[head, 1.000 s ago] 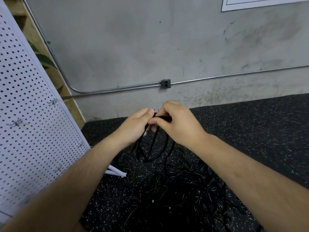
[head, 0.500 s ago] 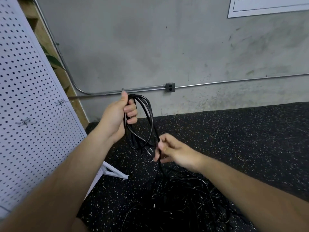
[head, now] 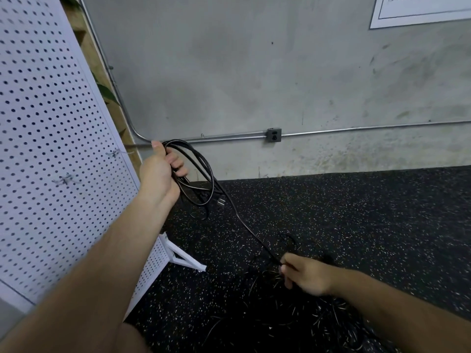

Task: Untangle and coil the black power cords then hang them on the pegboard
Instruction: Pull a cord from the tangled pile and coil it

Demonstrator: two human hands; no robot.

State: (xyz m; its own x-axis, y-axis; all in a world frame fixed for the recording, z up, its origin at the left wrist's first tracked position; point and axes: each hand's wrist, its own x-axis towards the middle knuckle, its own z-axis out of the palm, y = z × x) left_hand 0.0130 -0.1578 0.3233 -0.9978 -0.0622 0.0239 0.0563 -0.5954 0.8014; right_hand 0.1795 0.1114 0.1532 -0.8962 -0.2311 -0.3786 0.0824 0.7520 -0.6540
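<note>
Grey concrete wall (head: 254, 72) stands behind the pegboard (head: 51, 149); speckled rubber floor (head: 356, 212) spreads from its foot. The pegboard is white, leaning, and stands on a bracket.

Heap of black cords (head: 293, 314) lies on the floor, well apart from the pegboard, not yet sorted. Coil (head: 201, 179) hangs just beside the pegboard's edge, with the left hand (head: 160, 171) clenched round its top loops.

One strand (head: 244, 222) runs taut from the coil, slanting down and away from the pegboard to the right hand (head: 305, 275), which pinches it at the heap. Judgement: winding is unfinished, and further loops must travel up this slant to the left hand, the one nearer the board. Nearest hook (head: 116, 153) is bare.
</note>
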